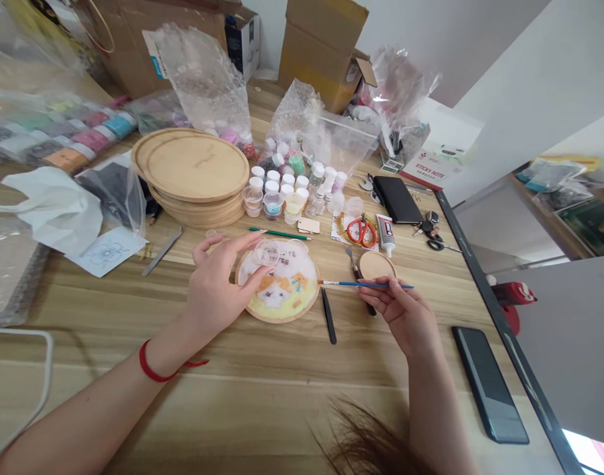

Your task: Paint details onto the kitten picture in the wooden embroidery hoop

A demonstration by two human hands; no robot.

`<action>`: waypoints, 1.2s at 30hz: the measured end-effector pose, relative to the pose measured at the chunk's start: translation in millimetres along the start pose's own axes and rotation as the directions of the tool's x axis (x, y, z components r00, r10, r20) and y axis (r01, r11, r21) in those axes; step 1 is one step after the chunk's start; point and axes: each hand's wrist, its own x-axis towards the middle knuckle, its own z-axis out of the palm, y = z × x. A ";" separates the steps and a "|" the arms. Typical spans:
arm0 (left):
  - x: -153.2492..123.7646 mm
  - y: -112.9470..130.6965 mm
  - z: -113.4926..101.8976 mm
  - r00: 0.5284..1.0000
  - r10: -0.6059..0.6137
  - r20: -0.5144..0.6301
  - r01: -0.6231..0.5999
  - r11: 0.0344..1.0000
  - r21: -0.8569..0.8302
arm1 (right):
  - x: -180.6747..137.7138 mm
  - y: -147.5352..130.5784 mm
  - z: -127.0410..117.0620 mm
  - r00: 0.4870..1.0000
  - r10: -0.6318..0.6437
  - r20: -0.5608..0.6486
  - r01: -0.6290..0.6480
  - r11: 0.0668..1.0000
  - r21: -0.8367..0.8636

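The left hand (217, 284) is curving over a round wooden plaque (277, 316), with thumb and fingers closing on a small clear cup (267, 252) just above the plaque's yellow and orange design. A red cord (156, 365) is circling that wrist. The right hand (401, 316) is pinching a thin blue paintbrush (366, 284) and holding it level, its tip pointing toward the plaque. Under the brush, a small wooden disc (376, 266) is lying on the wooden table (262, 369), and black tweezers (329, 315) are resting between the plaque and the right hand. Beyond them, a green brush (279, 233), red scissors (361, 232) and a glue tube (386, 234) are lying near clustered paint pots (277, 188), while stacked wooden trays (193, 178) are sitting further left. A phone (490, 382) is lying by the table's right edge.
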 end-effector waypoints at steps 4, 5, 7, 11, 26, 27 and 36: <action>-0.2 -0.6 0.9 1.000 0.007 -0.009 -0.007 1.000 -0.007 | 0.2 0.0 2.2 1.000 0.006 -0.019 -0.005 1.000 0.014; -0.2 -0.8 1.0 1.000 0.004 -0.008 -0.004 1.000 -0.007 | 0.1 0.1 3.1 1.000 0.008 -0.019 -0.008 1.000 0.010; -0.4 -1.2 1.0 1.000 -0.002 -0.007 0.002 1.000 -0.004 | 0.1 0.5 4.5 1.000 0.010 -0.014 -0.010 1.000 -0.002; -0.7 -1.6 0.8 1.000 0.002 -0.011 -0.002 1.000 -0.005 | 0.2 1.3 4.7 1.000 0.009 -0.007 -0.009 1.000 -0.010; 0.6 -0.5 0.7 1.000 0.024 -0.016 -0.025 1.000 -0.006 | 0.3 0.7 4.4 1.000 -0.004 -0.011 0.004 1.000 -0.002; 0.6 -0.4 0.6 1.000 0.026 -0.014 -0.026 1.000 -0.006 | 0.3 0.9 4.6 1.000 -0.004 -0.013 0.004 1.000 -0.002; -0.7 -1.1 1.6 1.000 0.013 -0.023 -0.013 1.000 0.002 | -1.4 -1.4 5.3 0.999 -0.016 -0.033 0.016 1.000 0.021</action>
